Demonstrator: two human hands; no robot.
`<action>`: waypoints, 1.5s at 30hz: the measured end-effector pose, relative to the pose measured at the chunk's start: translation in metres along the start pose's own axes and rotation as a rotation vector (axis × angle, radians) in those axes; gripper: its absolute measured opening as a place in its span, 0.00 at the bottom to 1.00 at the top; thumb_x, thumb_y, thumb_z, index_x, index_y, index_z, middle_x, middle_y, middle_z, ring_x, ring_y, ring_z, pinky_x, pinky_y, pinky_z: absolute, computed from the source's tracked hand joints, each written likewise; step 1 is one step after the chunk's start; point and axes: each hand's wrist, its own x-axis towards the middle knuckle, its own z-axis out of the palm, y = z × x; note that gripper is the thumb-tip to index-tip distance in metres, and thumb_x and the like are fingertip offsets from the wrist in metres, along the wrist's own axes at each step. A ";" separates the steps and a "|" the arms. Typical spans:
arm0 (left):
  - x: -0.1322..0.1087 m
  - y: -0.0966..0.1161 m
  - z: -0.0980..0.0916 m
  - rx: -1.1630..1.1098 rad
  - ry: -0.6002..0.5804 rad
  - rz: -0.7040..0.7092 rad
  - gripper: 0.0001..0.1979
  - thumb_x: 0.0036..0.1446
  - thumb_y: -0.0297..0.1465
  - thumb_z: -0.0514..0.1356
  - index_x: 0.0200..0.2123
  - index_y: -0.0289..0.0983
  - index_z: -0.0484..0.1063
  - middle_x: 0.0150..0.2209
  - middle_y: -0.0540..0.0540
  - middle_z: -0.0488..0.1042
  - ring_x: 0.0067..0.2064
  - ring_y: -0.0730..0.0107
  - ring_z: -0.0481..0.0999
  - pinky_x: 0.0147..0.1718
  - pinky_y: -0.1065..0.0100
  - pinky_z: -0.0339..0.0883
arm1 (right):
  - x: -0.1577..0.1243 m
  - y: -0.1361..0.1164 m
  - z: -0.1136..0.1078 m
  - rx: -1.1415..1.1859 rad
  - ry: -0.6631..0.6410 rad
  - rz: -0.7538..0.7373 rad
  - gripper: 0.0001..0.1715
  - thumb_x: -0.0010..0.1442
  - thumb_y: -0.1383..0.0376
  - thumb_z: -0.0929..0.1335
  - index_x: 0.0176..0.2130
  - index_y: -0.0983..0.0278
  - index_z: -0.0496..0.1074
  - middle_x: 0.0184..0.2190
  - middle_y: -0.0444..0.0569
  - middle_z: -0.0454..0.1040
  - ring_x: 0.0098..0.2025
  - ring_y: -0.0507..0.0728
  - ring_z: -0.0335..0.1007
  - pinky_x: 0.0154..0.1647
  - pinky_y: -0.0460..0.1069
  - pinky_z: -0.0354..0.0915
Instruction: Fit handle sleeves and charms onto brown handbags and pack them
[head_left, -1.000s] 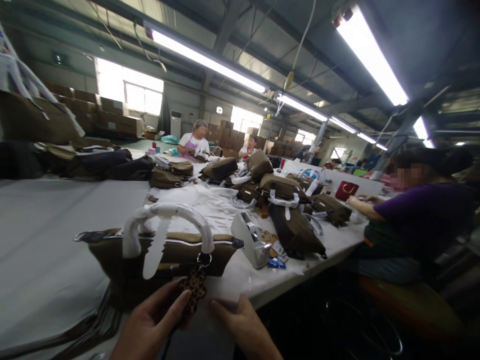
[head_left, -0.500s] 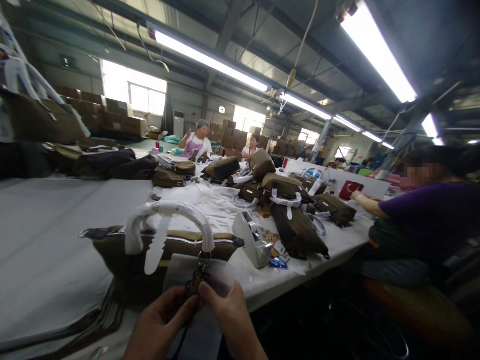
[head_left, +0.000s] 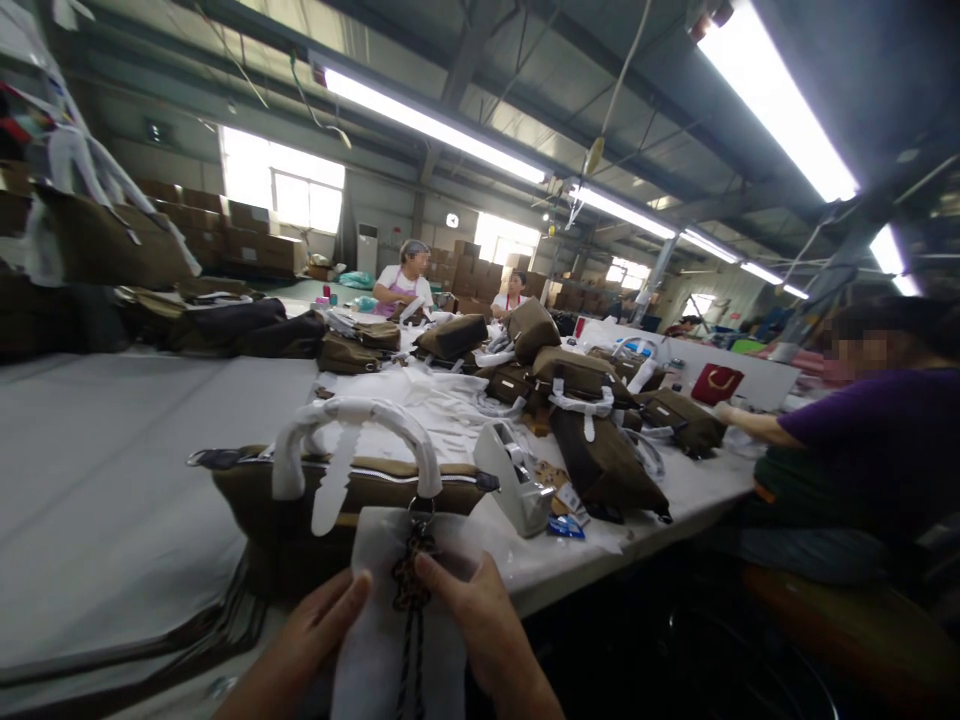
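Observation:
An olive-brown handbag (head_left: 255,520) with white-wrapped handles stands on the table in front of me. From a ring at its right handle hangs a dark patterned charm (head_left: 411,578) with two black cords. A white translucent sheet (head_left: 367,660) lies behind the charm, against the bag. My left hand (head_left: 315,630) pinches the sheet's left edge, thumb in front. The thumb of my right hand (head_left: 480,610) presses on the charm, while its other fingers are hidden behind the sheet.
A grey tape dispenser (head_left: 510,480) and a blue packet (head_left: 566,527) sit right of the bag. More brown bags (head_left: 600,450) are piled beyond. A co-worker in a purple shirt (head_left: 877,410) sits at the right, by a red bag (head_left: 716,384).
My left hand has let go of the charm and moved left onto the sheet's edge. The charm and its cords now hang straight against the sheet. The right thumb stays on the charm.

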 end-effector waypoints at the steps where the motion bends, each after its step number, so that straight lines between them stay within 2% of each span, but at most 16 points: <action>1: 0.001 0.004 0.005 0.000 -0.028 0.004 0.31 0.54 0.62 0.59 0.36 0.41 0.84 0.38 0.43 0.87 0.47 0.45 0.84 0.47 0.57 0.79 | 0.000 0.000 0.001 -0.024 -0.002 -0.001 0.34 0.46 0.50 0.82 0.47 0.66 0.80 0.43 0.53 0.84 0.50 0.68 0.79 0.54 0.60 0.73; 4: 0.001 0.012 0.012 0.036 -0.051 0.031 0.25 0.50 0.55 0.67 0.37 0.40 0.85 0.40 0.44 0.87 0.49 0.44 0.84 0.48 0.59 0.78 | -0.002 -0.001 0.003 -0.094 -0.016 -0.003 0.34 0.48 0.49 0.81 0.48 0.66 0.79 0.46 0.54 0.83 0.52 0.69 0.78 0.55 0.60 0.71; 9: -0.003 0.013 0.018 0.055 0.004 -0.050 0.23 0.53 0.52 0.65 0.37 0.38 0.85 0.34 0.46 0.86 0.44 0.47 0.85 0.42 0.63 0.79 | -0.006 -0.006 -0.004 -0.232 0.116 0.015 0.35 0.43 0.48 0.82 0.43 0.66 0.79 0.43 0.55 0.83 0.51 0.70 0.77 0.55 0.60 0.70; 11: -0.005 0.013 0.019 0.016 0.019 -0.091 0.24 0.52 0.52 0.66 0.39 0.38 0.85 0.34 0.48 0.87 0.43 0.48 0.85 0.41 0.64 0.78 | -0.009 -0.006 -0.012 -0.135 -0.049 0.016 0.35 0.46 0.45 0.81 0.45 0.66 0.79 0.42 0.55 0.82 0.49 0.69 0.78 0.52 0.59 0.71; 13: -0.006 0.014 0.019 -0.014 0.036 -0.108 0.24 0.51 0.52 0.67 0.40 0.39 0.84 0.35 0.49 0.87 0.43 0.50 0.85 0.42 0.65 0.78 | -0.011 -0.003 -0.018 0.083 -0.250 0.025 0.36 0.55 0.39 0.74 0.47 0.65 0.79 0.43 0.57 0.82 0.46 0.67 0.79 0.46 0.58 0.73; 14: -0.006 0.015 0.019 -0.016 0.043 -0.107 0.23 0.51 0.51 0.67 0.40 0.39 0.85 0.35 0.49 0.87 0.44 0.50 0.85 0.43 0.66 0.78 | -0.011 0.001 -0.018 0.197 -0.298 0.032 0.37 0.58 0.36 0.71 0.47 0.65 0.79 0.42 0.57 0.82 0.45 0.66 0.79 0.44 0.57 0.73; 17: -0.007 0.017 0.020 0.001 0.064 -0.087 0.21 0.50 0.50 0.68 0.37 0.40 0.85 0.34 0.49 0.87 0.43 0.51 0.85 0.42 0.67 0.77 | -0.011 0.017 -0.012 0.373 -0.213 0.040 0.35 0.56 0.37 0.72 0.44 0.63 0.79 0.39 0.56 0.82 0.43 0.66 0.79 0.40 0.57 0.74; 20: -0.008 0.017 0.022 0.010 0.065 -0.079 0.21 0.51 0.51 0.67 0.36 0.40 0.85 0.32 0.49 0.86 0.42 0.51 0.85 0.41 0.66 0.78 | -0.011 0.031 0.001 0.333 -0.175 0.003 0.27 0.53 0.48 0.78 0.44 0.64 0.80 0.40 0.54 0.83 0.44 0.67 0.79 0.45 0.57 0.74; 22: -0.008 0.015 0.022 0.020 0.070 -0.061 0.21 0.51 0.51 0.67 0.37 0.40 0.85 0.33 0.49 0.86 0.43 0.50 0.85 0.42 0.66 0.78 | -0.012 0.033 0.008 0.247 -0.141 -0.100 0.26 0.56 0.48 0.76 0.46 0.63 0.80 0.43 0.54 0.83 0.48 0.67 0.78 0.51 0.57 0.73; 25: -0.007 0.010 0.019 0.074 0.090 -0.012 0.23 0.53 0.51 0.66 0.42 0.40 0.85 0.38 0.48 0.87 0.46 0.47 0.84 0.46 0.63 0.78 | -0.015 0.031 0.017 0.126 -0.004 -0.276 0.28 0.60 0.45 0.73 0.49 0.63 0.80 0.48 0.55 0.82 0.52 0.66 0.77 0.56 0.56 0.70; 29: -0.006 -0.003 0.016 0.202 0.023 0.064 0.27 0.59 0.52 0.61 0.50 0.38 0.83 0.45 0.44 0.86 0.47 0.45 0.84 0.52 0.56 0.77 | -0.017 0.036 0.030 0.062 0.115 -0.348 0.29 0.63 0.43 0.70 0.49 0.63 0.77 0.46 0.57 0.81 0.51 0.65 0.77 0.54 0.55 0.70; 32: -0.010 -0.014 0.020 0.202 -0.005 0.182 0.29 0.65 0.50 0.56 0.60 0.39 0.76 0.58 0.41 0.79 0.61 0.46 0.77 0.62 0.53 0.68 | -0.015 0.047 0.038 0.037 0.172 -0.380 0.25 0.66 0.44 0.68 0.47 0.62 0.73 0.43 0.54 0.80 0.47 0.63 0.77 0.49 0.53 0.71; 34: -0.012 -0.019 0.023 0.218 0.060 0.238 0.31 0.66 0.48 0.57 0.65 0.38 0.71 0.64 0.41 0.73 0.67 0.48 0.69 0.67 0.50 0.59 | -0.012 0.053 0.039 -0.005 0.173 -0.402 0.22 0.67 0.45 0.68 0.45 0.61 0.71 0.38 0.51 0.78 0.42 0.60 0.76 0.45 0.51 0.71; 36: -0.012 -0.021 0.024 0.252 0.125 0.252 0.31 0.65 0.46 0.59 0.67 0.39 0.68 0.66 0.42 0.71 0.68 0.49 0.67 0.68 0.50 0.56 | -0.009 0.054 0.037 -0.056 0.138 -0.409 0.21 0.67 0.46 0.68 0.43 0.61 0.71 0.35 0.49 0.75 0.38 0.58 0.74 0.41 0.50 0.70; 41: -0.006 -0.026 0.016 0.396 0.005 0.339 0.28 0.68 0.41 0.56 0.68 0.43 0.66 0.66 0.47 0.70 0.67 0.53 0.69 0.64 0.58 0.64 | -0.003 0.036 0.029 -0.087 0.014 -0.349 0.23 0.65 0.44 0.68 0.35 0.61 0.70 0.29 0.46 0.72 0.32 0.57 0.69 0.34 0.50 0.68; 45: -0.007 -0.032 0.018 0.639 0.067 0.502 0.29 0.71 0.34 0.48 0.72 0.36 0.56 0.68 0.41 0.68 0.66 0.58 0.70 0.59 0.64 0.71 | 0.000 0.024 0.035 -0.136 0.052 -0.365 0.26 0.64 0.43 0.68 0.29 0.61 0.65 0.25 0.43 0.65 0.29 0.54 0.63 0.31 0.48 0.63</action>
